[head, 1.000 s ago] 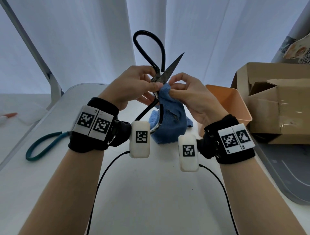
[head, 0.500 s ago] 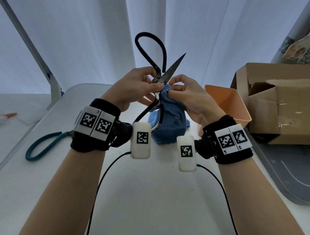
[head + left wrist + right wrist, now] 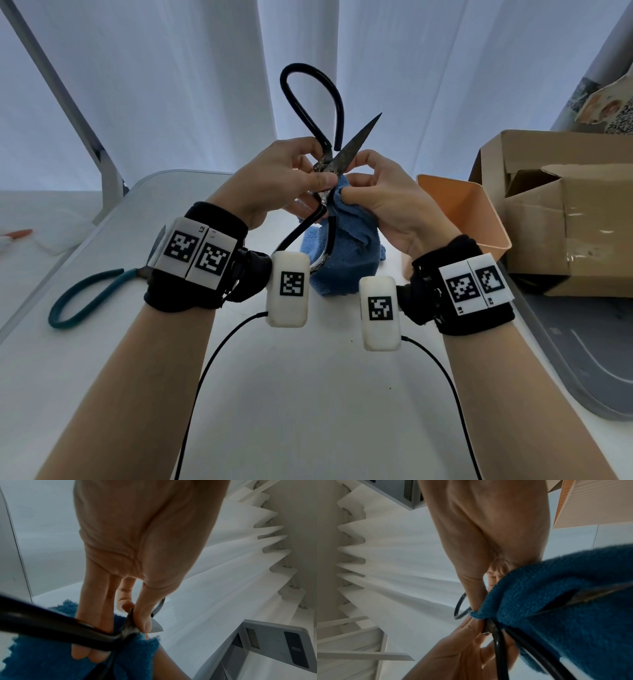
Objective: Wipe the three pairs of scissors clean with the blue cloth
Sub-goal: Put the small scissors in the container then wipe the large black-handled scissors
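Observation:
I hold a pair of black-handled scissors (image 3: 310, 102) upright above the white table (image 3: 308, 411), with its blades apart. One dull blade (image 3: 359, 142) points up to the right, and one handle loop stands high. My left hand (image 3: 320, 174) pinches the scissors at the pivot, also seen in the left wrist view (image 3: 135, 618). My right hand (image 3: 349, 193) pinches the blue cloth (image 3: 346, 246) round the lower blade just below the pivot. The rest of the cloth hangs down to the table. The right wrist view shows the cloth (image 3: 565, 615) wrapped over the blade. Teal-handled scissors (image 3: 85, 298) lie on the table at left, partly hidden behind my left wrist.
An orange bin (image 3: 479, 219) stands right of my right hand, with a cardboard box (image 3: 565, 212) beyond it. A grey tray (image 3: 582, 363) lies at the right edge. A slanted metal post (image 3: 68, 102) and white curtains close the back. Two black cables trail over the near table.
My right hand's pinch on the cloth has slid a little down the blade toward the pivot. The scissors stay raised, shifted only slightly to the right.

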`<state>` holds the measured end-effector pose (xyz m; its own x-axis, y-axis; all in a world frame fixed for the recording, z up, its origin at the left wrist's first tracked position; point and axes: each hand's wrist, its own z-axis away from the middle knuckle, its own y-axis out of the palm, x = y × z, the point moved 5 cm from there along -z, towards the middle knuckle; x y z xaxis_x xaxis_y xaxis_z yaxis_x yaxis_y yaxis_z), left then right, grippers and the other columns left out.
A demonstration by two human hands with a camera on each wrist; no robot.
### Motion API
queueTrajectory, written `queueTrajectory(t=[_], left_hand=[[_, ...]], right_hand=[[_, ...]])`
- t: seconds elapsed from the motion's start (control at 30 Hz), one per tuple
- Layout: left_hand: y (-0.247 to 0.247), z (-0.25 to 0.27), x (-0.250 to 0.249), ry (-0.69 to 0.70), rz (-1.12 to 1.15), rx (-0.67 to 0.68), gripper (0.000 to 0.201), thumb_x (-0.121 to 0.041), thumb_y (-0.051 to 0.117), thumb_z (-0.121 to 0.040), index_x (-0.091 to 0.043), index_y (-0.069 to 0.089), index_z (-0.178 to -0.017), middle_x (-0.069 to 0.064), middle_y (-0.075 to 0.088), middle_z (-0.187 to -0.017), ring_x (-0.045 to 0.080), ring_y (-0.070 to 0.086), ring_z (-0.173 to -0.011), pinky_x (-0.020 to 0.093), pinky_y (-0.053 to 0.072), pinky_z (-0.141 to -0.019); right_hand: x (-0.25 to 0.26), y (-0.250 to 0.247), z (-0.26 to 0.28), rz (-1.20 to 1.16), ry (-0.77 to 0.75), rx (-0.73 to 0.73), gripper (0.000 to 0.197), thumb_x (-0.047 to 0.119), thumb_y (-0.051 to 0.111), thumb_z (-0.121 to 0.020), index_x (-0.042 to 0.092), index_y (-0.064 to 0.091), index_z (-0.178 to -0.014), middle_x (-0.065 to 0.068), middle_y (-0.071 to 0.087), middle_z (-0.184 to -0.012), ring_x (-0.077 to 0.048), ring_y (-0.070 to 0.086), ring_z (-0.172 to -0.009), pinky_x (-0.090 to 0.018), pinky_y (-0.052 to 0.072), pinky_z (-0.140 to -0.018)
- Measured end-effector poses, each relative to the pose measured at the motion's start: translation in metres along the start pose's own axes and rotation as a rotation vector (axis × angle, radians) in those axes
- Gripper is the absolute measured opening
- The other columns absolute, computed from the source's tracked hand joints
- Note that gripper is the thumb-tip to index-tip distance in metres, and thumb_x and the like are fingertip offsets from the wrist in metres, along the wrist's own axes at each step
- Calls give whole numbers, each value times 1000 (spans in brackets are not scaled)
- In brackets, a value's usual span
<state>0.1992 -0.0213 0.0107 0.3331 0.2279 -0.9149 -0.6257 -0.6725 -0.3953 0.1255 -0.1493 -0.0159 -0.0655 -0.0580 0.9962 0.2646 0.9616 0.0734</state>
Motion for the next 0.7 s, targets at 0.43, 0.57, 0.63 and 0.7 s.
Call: queueTrajectory(t=[0.43,0.57,0.63,0.7], left_hand=[[0,0,-2,10,21,-28,10,-13,67,-95,-8,62,-102,8,54,-84,15,67,-57,29,59,-56],[1,1,-4,18,25,-25,7,-13,67,-94,-11,62,-98,8,55,-83,16,68,-57,28,58,-56],[1,1,-5,16,22,-28,6,-13,67,-94,-12,62,-97,8,55,-83,16,68,-57,28,58,-56],[1,1,-5,17,19,-28,6,-13,67,-94,-13,62,-96,7,54,-83,16,68,-58,29,58,-57]], right_hand=[[-1,1,-1,47,-17,-23,29,-7,63,-90,6,54,-114,-14,73,-92,-26,72,-80,-40,62,-80],[0,2,0,81,-29,-18,36,-8,63,-89,3,52,-121,-27,70,-104,-33,72,-83,-48,61,-84],[1,2,0,91,-28,-16,37,-8,63,-89,3,52,-122,-28,69,-106,-34,72,-83,-48,61,-84],[1,1,0,101,-27,-20,34,-6,64,-90,4,53,-120,-25,71,-102,-32,72,-84,-45,61,-83]])
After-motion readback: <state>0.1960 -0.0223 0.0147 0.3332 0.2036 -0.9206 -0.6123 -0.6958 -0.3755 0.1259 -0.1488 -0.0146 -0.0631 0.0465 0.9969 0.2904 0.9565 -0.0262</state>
